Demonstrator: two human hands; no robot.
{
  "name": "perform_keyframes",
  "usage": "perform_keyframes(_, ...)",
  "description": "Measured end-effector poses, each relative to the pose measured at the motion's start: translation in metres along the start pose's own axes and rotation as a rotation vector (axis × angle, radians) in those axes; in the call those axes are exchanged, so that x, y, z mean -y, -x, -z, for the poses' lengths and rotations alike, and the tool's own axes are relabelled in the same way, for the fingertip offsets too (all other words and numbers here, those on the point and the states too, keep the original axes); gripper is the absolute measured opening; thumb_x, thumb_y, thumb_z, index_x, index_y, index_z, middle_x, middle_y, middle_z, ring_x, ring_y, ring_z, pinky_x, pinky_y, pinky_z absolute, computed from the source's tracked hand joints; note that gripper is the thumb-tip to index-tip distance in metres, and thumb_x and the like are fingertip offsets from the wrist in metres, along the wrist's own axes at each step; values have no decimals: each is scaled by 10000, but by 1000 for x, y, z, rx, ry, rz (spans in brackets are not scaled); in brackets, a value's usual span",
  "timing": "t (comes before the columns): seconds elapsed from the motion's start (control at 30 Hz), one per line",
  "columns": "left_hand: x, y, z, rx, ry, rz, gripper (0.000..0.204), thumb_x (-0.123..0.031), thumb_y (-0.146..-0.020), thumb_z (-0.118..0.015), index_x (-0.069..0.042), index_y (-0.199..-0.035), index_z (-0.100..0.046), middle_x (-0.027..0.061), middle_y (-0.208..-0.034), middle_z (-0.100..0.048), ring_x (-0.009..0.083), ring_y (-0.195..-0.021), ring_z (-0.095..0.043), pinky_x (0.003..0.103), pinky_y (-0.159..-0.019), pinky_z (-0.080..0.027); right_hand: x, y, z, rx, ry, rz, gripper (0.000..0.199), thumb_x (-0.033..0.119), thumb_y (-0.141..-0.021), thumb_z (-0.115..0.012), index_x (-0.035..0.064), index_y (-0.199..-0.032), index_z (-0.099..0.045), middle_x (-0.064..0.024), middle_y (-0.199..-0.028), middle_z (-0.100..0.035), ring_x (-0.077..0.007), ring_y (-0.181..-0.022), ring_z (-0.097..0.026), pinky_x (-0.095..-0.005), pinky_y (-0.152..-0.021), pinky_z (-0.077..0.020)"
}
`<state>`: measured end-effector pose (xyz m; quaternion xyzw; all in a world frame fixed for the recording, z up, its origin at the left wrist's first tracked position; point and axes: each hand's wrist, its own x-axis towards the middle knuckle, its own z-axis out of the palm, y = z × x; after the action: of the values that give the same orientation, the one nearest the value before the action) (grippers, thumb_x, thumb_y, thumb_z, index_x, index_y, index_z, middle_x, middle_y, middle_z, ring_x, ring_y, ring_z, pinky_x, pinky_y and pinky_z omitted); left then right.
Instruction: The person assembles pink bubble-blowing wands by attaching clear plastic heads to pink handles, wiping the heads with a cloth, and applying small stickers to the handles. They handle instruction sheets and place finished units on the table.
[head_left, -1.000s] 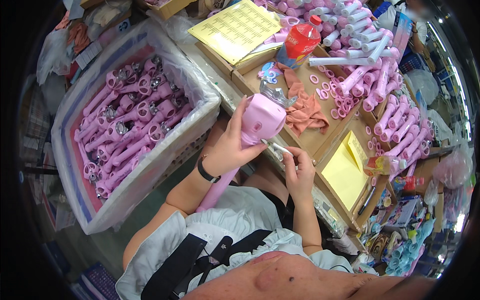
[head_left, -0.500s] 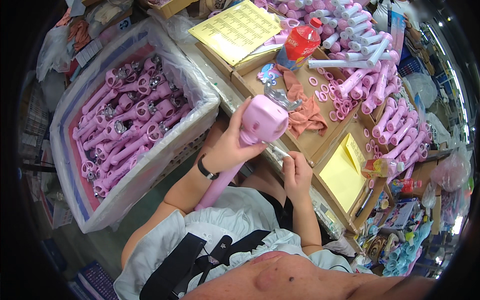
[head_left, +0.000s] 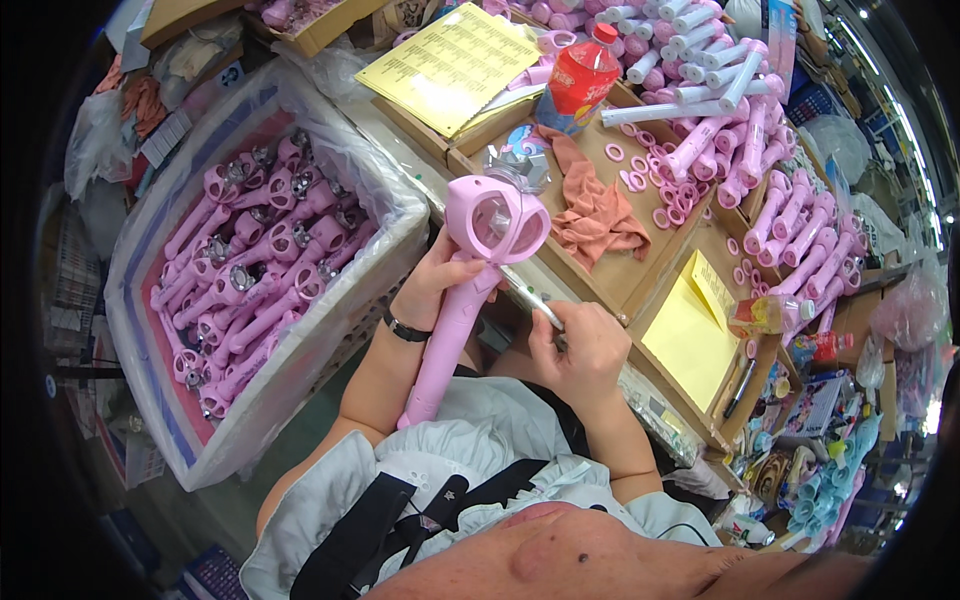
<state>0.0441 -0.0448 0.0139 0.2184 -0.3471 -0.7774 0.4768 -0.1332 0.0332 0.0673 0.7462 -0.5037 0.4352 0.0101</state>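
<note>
A pink toy wand with a round, open-windowed head and a silver crown stands tilted in front of me. My left hand is wrapped around its neck just under the head, and the handle's lower end reaches my lap. In my right hand is a slim whitish stick-like tool, pinched between thumb and fingers. The tool's far end points at the wand's neck below the head; I cannot tell whether it touches.
On my left a plastic-lined bin holds several finished-looking pink wands. The cardboard tray on the right carries an orange cloth, pink rings, a red-labelled bottle and yellow paper. Pink handles are heaped beyond.
The wand has turned, so its windowed side now shows instead of the solid back, and it stands more upright. My right hand has come slightly left and lower with the stick-like tool.
</note>
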Motion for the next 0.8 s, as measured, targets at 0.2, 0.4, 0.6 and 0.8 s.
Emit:
perform_keyframes(0.2, -9, 4, -11, -38, -70, 11, 736, -87, -736, -681, -69, -1367, -303, 99, -1117, -543, 186, -879, -602, 300, -729, -516, 1, 0, 8, 17, 40, 24, 126, 34, -717, -689, 43, -794, -589, -70, -610, -531, -230, -484, -491, -330, -453, -373)
perform_keyframes(0.4, -9, 4, -18, -29, -121, 5, 781, -44, -745, -687, -93, -1389, -247, 76, -1115, -500, 151, -861, -573, 287, -715, -504, -2, 1, 5, 14, 12, 18, 114, 80, -747, -676, 51, -795, -577, -61, -569, -455, -230, -470, -465, -342, -445, -363)
perform_keyframes(0.6, -8, 9, -17, 29, -504, -110, 960, -24, -729, -718, -68, -1449, -85, 116, -1317, -377, 204, -1185, -434, 319, -974, -382, -15, 11, -3, 15, -221, -289, 113, 98, -785, -668, 30, -778, -578, -106, -603, -519, -228, -497, -513, -323, -460, -391)
perform_keyframes(0.8, -1, 11, -22, 74, -732, -254, 1062, -13, -720, -735, -50, -1460, 25, 130, -1405, -280, 190, -1265, -331, 330, -1041, -290, -32, 32, -11, 214, -658, -817, 332, 241, -977, -443, 19, -748, -533, -38, -619, -524, -128, -548, -504, -289, -504, -408)
